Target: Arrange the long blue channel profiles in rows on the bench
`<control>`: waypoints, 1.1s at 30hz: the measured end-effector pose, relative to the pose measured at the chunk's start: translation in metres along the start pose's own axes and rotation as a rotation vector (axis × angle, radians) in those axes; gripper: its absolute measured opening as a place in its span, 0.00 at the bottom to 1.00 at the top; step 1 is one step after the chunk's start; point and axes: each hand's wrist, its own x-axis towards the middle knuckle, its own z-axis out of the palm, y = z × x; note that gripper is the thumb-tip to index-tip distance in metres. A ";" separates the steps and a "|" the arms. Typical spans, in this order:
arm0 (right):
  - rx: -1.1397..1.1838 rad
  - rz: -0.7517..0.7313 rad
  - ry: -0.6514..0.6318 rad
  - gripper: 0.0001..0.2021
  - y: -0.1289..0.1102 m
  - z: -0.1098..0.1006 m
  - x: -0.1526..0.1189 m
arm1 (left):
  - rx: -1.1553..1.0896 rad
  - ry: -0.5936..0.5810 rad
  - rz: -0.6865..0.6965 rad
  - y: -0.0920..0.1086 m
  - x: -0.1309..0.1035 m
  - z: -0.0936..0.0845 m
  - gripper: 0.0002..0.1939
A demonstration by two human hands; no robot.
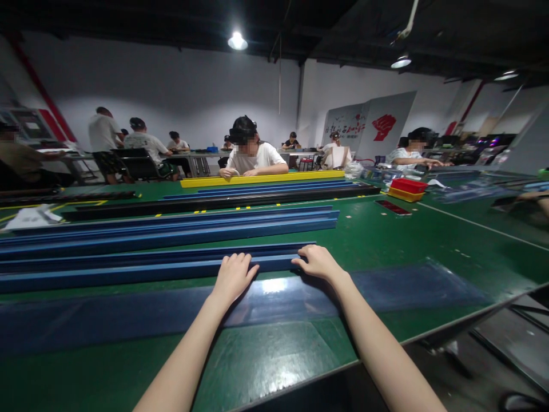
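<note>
A long blue channel-shaped profile (pixel 141 273) lies across the green table in front of me, running out past the left side of the picture. My left hand (pixel 235 276) is laid over its near wall, fingers curled into the channel and thumb along the side. At the profile's right end, my right hand (pixel 319 263) grips it with thumb and fingers bent around the edge. Nearer to me, under my forearms, a clear plastic strip (pixel 141 317) lies flat. Another pair of blue profiles (pixel 257 228) rests just behind the one I hold.
Farther back lie a black profile (pixel 223 203) and a yellow profile (pixel 261 178), where a person (pixel 261 157) sits opposite. Red and yellow bins (pixel 406 189) and a phone (pixel 393 207) are at the right. The table edge (pixel 463 317) runs diagonally at my right.
</note>
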 end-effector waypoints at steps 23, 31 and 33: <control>0.055 -0.021 -0.010 0.16 0.003 0.002 0.000 | 0.049 0.022 0.026 -0.002 -0.002 0.003 0.15; 0.037 0.010 -0.012 0.17 0.000 -0.001 -0.001 | 0.051 0.020 0.023 -0.001 -0.002 0.003 0.15; 0.038 0.012 -0.011 0.17 -0.001 -0.002 -0.001 | 0.044 0.021 0.019 -0.001 -0.002 0.002 0.15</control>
